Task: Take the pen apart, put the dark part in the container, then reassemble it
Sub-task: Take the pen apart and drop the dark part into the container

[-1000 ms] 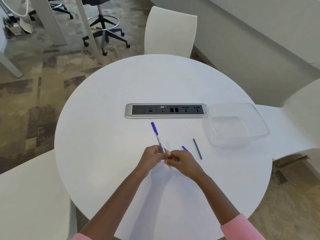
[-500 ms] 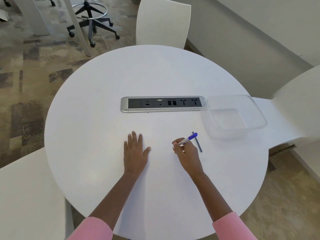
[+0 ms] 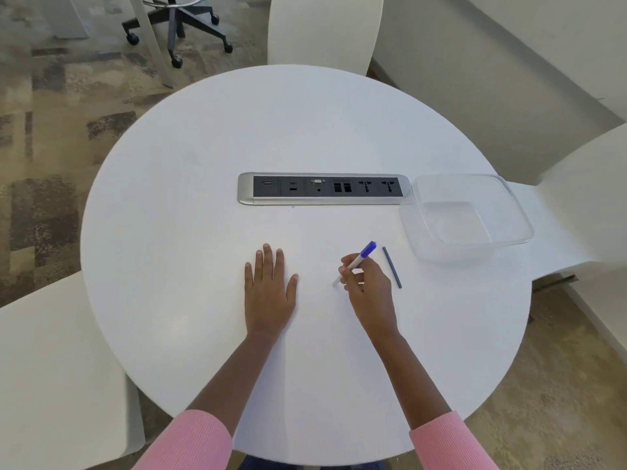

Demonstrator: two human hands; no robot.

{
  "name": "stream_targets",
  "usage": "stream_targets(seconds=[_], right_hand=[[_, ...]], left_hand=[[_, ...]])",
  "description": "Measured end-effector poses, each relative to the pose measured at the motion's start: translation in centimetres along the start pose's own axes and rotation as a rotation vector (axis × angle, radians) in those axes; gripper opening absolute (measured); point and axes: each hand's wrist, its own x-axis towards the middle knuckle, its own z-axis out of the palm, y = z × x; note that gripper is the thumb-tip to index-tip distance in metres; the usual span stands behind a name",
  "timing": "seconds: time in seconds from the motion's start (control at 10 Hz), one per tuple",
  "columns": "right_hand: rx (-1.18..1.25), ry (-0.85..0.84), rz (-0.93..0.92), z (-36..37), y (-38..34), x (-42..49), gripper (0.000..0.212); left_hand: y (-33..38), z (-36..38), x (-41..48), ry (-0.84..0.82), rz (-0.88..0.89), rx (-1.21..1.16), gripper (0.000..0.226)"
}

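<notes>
My right hand (image 3: 368, 288) grips a clear pen barrel (image 3: 359, 260) with a blue end, held slanted like a writing pen, its lower end near the round white table (image 3: 203, 232). A thin dark rod, the dark part (image 3: 392, 267), lies flat on the table just right of that hand, apart from it. The clear plastic container (image 3: 509, 212) stands at the table's right edge and holds nothing. My left hand (image 3: 269, 291) rests flat on the table, palm down, fingers spread, holding nothing.
A silver and black socket strip (image 3: 324, 188) is set into the table's middle, touching the container's left corner. White chairs stand at the far side (image 3: 322, 28), the right (image 3: 583, 184) and the near left (image 3: 51, 385). A wheeled stool base (image 3: 176, 25) stands on the carpet.
Both hands held the pen together a second ago. My left hand let go and went flat on the table; my right hand carried the pen rightward, beside the dark rod.
</notes>
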Motion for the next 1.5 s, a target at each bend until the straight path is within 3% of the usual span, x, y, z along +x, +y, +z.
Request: stream_targets(seconds=[0.3, 0.5, 0.6, 0.7, 1.2, 1.5], right_hand=[[-0.037, 0.109, -0.179, -0.9, -0.1, -0.9, 0.007], [-0.199, -0.009, -0.191, -0.7, 0.5, -0.9, 0.012], [-0.199, 0.03, -0.212, -0.7, 0.4, -1.1, 0.013], [-0.155, 0.109, -0.278, -0.8, 0.2, -1.3, 0.012], [0.067, 0.173, -0.318, -2.1, -2.5, -0.9, 0.019], [0.155, 0.216, -0.318, -3.1, -4.8, 0.3, 0.011]], left_hand=[[-0.1, 0.6, 0.1, 0.087, 0.013, 0.014, 0.056], [-0.1, 0.7, 0.1, 0.115, 0.015, 0.017, 0.056], [-0.2, 0.7, 0.0, 0.117, 0.012, 0.006, 0.056], [-0.2, 0.9, 0.1, 0.13, 0.017, 0.006, 0.056], [0.0, 0.4, -0.1, 0.114, 0.014, 0.019, 0.055], [0.0, 0.4, 0.0, 0.127, 0.019, 0.01, 0.055]])
